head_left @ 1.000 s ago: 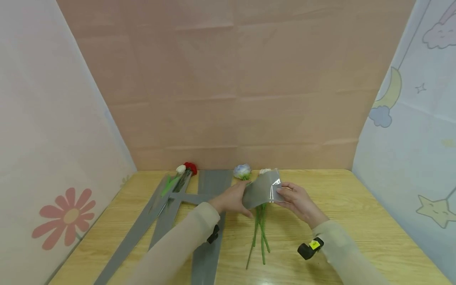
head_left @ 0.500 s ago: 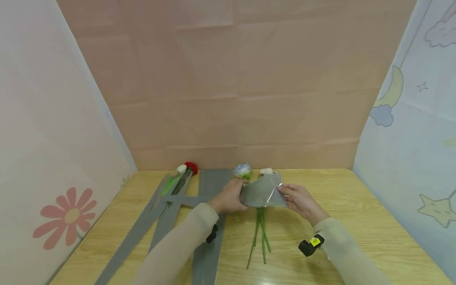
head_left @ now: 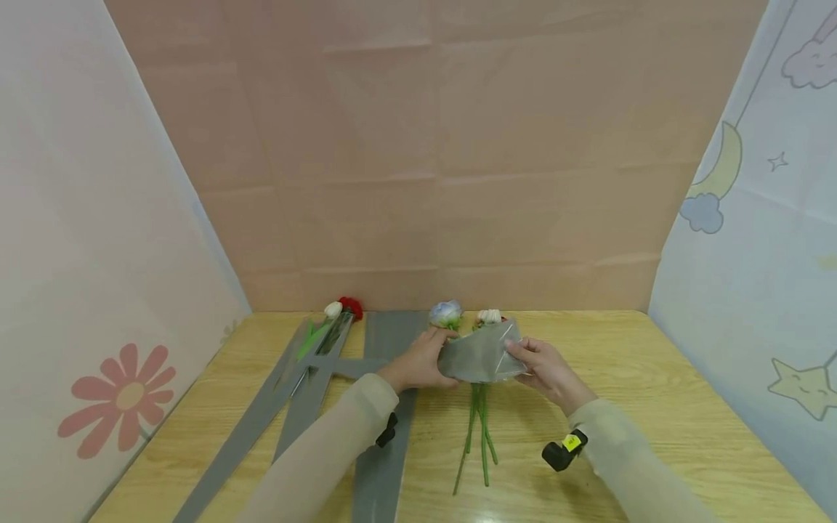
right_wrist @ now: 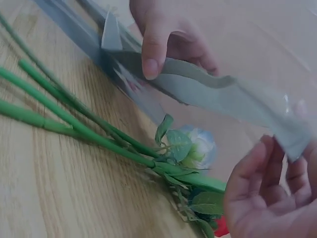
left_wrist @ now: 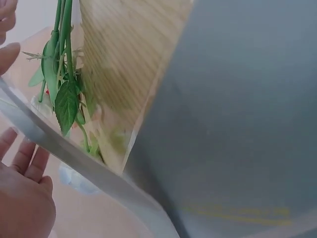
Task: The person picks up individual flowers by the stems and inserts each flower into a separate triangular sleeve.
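A strip of shiny grey film, with a clear edge, is stretched between the two hands. My left hand grips it, the thumb over its near face and the other fingers partly hidden behind it. My right hand pinches its right end between thumb and fingers. In the right wrist view the strip bends and sags slightly between the hands. Several green flower stems lie on the table below it, crossing one another. A pale blue flower and a white flower show beyond the film, with a bit of red beside the white one.
Left of the hands, long grey film pieces lie on the wooden table. A white tulip and a red flower rest at the table's back left. A brown backdrop rises behind the table, between patterned side panels.
The film strip has come down nearer the stems and lies flatter, uncovering more of the white flower. My right hand has lowered its end slightly, while my left hand has barely moved.
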Demonstrator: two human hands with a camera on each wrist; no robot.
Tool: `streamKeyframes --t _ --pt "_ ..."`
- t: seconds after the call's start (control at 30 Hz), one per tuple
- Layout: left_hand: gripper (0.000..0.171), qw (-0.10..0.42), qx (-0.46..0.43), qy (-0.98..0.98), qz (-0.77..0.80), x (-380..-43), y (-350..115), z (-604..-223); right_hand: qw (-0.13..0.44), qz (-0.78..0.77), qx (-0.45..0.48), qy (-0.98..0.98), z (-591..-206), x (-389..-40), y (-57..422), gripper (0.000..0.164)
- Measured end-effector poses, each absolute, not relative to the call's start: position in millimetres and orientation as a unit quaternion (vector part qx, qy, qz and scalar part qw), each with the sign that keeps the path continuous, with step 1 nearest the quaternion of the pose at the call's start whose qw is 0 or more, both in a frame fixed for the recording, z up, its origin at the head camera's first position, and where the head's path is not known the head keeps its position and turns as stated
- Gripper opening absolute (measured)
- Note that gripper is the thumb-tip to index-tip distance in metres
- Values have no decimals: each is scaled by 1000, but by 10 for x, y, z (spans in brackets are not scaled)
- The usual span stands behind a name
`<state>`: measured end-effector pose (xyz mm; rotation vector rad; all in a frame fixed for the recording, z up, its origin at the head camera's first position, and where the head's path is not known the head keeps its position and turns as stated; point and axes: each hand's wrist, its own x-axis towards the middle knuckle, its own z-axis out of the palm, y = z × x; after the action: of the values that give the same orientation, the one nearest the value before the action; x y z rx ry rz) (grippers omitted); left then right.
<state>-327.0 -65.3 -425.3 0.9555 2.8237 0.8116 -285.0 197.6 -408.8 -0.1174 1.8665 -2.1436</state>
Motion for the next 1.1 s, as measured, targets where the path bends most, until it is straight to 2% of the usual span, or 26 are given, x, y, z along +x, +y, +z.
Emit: streamKeyframes --t 0.17,0.3,0.43,0.57,0.67,0.73,0.8,0.93,1.1 --pt "81 57 312 894 317 -3232 -624 -4250 185 -802 -62 564 -4129 -2866 1941 27" --pt "78 55 315 886 335 -3220 -593 -4267 215 -834 -61 504 -4114 -2844 1886 39" --pt "78 56 316 881 348 -3216 -585 -4256 228 -835 -51 498 -4107 -2817 1862 43" --pt "81 52 312 879 357 -3227 -611 -4222 166 -766 -51 618 -4077 -2815 1882 46" --pt "78 30 308 887 342 -3261 -648 -4198 103 -692 -36 714 -4026 -2819 1928 40" --pt "76 22 306 893 329 -3279 -671 -4181 91 -657 -31 748 -3984 -2819 1962 38" --pt "76 19 306 899 313 -3287 -689 -4170 103 -634 -26 766 -3948 -2815 1984 38" --pt "78 30 310 901 302 -3272 -700 -4141 150 -616 -50 772 -3925 -2804 2000 53" --pt "80 37 323 896 303 -3254 -688 -4121 188 -664 -65 721 -3970 -2801 2015 57"
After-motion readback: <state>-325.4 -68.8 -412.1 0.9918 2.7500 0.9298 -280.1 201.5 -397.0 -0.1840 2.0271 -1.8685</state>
